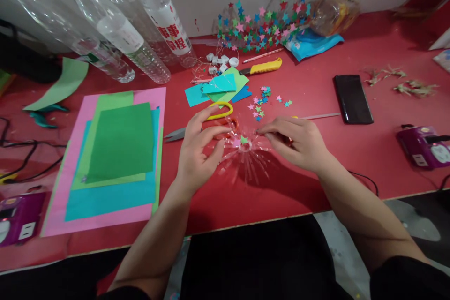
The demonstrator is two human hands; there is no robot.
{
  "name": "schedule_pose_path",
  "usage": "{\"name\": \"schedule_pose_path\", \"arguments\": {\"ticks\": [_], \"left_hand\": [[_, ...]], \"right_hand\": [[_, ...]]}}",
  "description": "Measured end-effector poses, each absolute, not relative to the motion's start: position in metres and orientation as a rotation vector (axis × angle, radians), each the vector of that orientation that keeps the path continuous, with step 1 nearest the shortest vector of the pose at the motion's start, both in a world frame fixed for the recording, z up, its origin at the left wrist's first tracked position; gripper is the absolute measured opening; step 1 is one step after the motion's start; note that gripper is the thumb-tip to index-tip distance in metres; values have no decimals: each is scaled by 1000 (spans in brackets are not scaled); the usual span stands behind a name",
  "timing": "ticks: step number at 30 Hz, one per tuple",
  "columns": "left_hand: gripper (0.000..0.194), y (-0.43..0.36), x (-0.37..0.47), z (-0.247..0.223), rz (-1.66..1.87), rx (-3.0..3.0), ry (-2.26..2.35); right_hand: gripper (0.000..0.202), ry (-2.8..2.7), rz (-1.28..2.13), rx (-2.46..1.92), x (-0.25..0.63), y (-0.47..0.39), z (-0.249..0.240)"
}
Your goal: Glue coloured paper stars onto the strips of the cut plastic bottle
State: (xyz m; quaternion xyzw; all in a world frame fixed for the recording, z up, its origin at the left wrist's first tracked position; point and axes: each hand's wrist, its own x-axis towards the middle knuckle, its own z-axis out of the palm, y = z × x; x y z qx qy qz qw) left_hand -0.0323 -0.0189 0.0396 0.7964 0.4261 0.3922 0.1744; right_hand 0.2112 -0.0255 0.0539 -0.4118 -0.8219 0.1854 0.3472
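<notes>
A clear plastic piece cut into a fringe of thin strips [258,161] lies spread between my hands, its round neck in the middle. A green paper star [244,139] and a pink star [236,142] are at that neck. My left hand [202,147] is at the fringe's left side, thumb and fingers apart. On the right side, the fingertips of my right hand [297,143] are pinched together by the strips; what they hold is too small to tell. Scissors [223,111] with yellow and orange handles lie partly behind my left hand.
Stacked coloured paper [123,143] is on the left, below several plastic bottles [168,28]. Small paper stars [260,103], a yellow box cutter [265,66], a star-covered clear form [262,23] and a blue packet [312,44] lie behind. A phone [352,98] and purple power unit [423,147] are right.
</notes>
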Motion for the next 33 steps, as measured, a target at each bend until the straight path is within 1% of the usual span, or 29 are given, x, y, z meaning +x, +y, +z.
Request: {"name": "schedule_pose_path", "arguments": {"ticks": [7, 10, 12, 14, 15, 18, 20, 23, 26, 29, 33], "left_hand": [[22, -26, -31, 43, 1162, 2328, 1036], [21, -27, -30, 40, 1215, 2313, 1018], [15, -27, -30, 38, 1268, 2247, 1067], [7, -27, -31, 36, 1336, 2167, 1128], [7, -26, -31, 35, 1370, 2129, 1155], [21, -24, -32, 32, 1436, 2040, 1197], [26, -22, -33, 30, 1447, 2039, 1180], [25, -20, -33, 26, 1475, 2060, 1193], [7, -18, -33, 23, 1503, 1982, 1260], [17, -17, -32, 21, 1494, 1879, 1249], [14, -16, -31, 22, 1452, 1913, 1253]], "right_hand": [[19, -2042, 442, -972, 209, -29, 55], [17, -1914, 356, -1073, 210, -28, 55], [17, -1791, 309, -1183, 213, -24, 55], [18, -1661, 329, -1287, 218, -18, 54], [18, -1598, 357, -1329, 221, -14, 53], [18, -1463, 421, -1417, 231, -2, 49], [18, -1450, 427, -1466, 237, 5, 46], [15, -1555, 441, -1549, 245, 14, 43], [12, -1755, 464, -1655, 248, 22, 43], [12, -2020, 520, -1820, 243, 34, 42], [6, -2245, 601, -1929, 229, 61, 34]]}}
